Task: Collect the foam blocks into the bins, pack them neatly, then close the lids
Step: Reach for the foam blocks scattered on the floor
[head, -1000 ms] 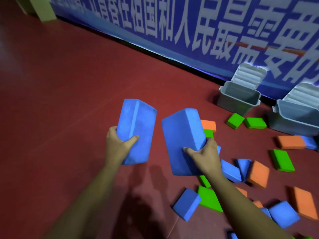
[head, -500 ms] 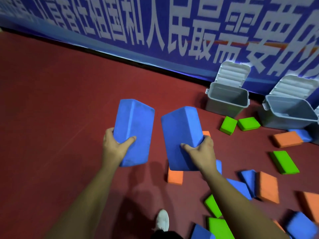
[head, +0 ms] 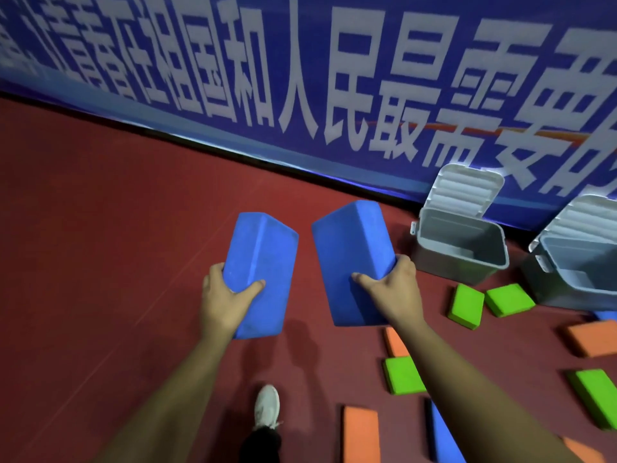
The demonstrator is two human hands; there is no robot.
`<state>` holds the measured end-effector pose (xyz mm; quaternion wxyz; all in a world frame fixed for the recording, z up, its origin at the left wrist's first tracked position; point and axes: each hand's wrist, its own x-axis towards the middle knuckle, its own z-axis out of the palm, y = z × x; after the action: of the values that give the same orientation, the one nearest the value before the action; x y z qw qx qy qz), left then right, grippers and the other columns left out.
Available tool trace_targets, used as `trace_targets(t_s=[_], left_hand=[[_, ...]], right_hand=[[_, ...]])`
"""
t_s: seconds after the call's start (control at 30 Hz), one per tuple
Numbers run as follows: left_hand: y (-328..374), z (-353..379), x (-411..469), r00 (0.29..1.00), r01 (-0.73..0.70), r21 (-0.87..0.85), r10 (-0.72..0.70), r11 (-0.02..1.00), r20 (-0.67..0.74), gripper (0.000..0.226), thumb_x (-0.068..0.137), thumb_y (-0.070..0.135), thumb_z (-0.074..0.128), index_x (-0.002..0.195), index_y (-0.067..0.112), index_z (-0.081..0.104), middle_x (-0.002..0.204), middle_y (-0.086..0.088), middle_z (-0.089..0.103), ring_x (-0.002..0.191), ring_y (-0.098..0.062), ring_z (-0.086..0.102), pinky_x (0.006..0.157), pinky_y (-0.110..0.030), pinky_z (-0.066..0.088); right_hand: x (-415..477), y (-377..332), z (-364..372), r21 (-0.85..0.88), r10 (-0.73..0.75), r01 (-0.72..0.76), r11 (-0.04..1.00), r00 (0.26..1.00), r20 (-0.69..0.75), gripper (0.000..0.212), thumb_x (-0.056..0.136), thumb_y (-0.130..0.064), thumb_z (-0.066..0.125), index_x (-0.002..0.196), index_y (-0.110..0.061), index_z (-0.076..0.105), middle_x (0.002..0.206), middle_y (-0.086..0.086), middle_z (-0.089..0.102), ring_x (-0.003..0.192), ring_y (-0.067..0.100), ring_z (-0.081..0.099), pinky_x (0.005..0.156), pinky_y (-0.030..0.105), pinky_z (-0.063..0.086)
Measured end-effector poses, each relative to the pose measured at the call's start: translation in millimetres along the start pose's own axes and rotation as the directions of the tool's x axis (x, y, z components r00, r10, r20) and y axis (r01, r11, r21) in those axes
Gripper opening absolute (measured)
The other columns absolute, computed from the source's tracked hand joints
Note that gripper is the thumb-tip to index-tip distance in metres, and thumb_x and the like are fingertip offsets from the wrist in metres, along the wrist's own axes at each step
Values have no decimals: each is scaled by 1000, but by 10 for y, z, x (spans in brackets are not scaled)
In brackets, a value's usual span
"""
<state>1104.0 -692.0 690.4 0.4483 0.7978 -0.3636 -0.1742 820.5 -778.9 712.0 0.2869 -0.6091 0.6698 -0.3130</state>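
Our left grip (head: 227, 295) clasps the left blue block (head: 263, 272), our right grip (head: 394, 292) the right blue block (head: 354, 259), both above the floor (head: 100, 262) near two open bins (head: 447, 265). We judge this the carrying step; next, lower them flat inside. Loose lie four green blocks (head: 465, 305), four orange blocks (head: 362, 436), and at least one loose blue block (head: 444, 432).

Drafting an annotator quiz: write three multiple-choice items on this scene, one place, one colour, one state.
1. Where are the grey bins? A) right, by the banner B) far left C) between the hands
2. Colour of the held blocks? A) green B) orange C) blue
3. The bins' lids are: A) shut B) open C) missing
1 A, both stand by the banner; 2 C, left hand and right hand each grip a blue one; 3 B, both lids stand tipped back.
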Motion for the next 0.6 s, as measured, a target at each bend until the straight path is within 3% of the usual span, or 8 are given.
trace_targets(t_s=[0.3, 0.6], left_hand=[[1016, 1512, 2343, 945, -165, -32, 167, 986, 281, 71, 63, 32, 90, 120, 11, 54, 118, -12, 59, 107, -31, 58, 91, -41, 49], [2147, 3581, 3188, 813, -249, -149, 291, 957, 504, 68, 66, 30, 89, 122, 14, 54, 119, -8, 58, 106, -27, 57, 89, -36, 47]], right_hand=[[1699, -171, 246, 12, 241, -245, 970, 946, -217, 84, 55, -64, 78, 118, -16, 48, 113, 1, 53, 101, 24, 58, 80, 48, 55], [3202, 483, -239, 36, 403, -427, 904, 821, -405, 77, 62, -56, 83, 116, -14, 47, 108, 0, 48, 101, 26, 55, 80, 44, 52]])
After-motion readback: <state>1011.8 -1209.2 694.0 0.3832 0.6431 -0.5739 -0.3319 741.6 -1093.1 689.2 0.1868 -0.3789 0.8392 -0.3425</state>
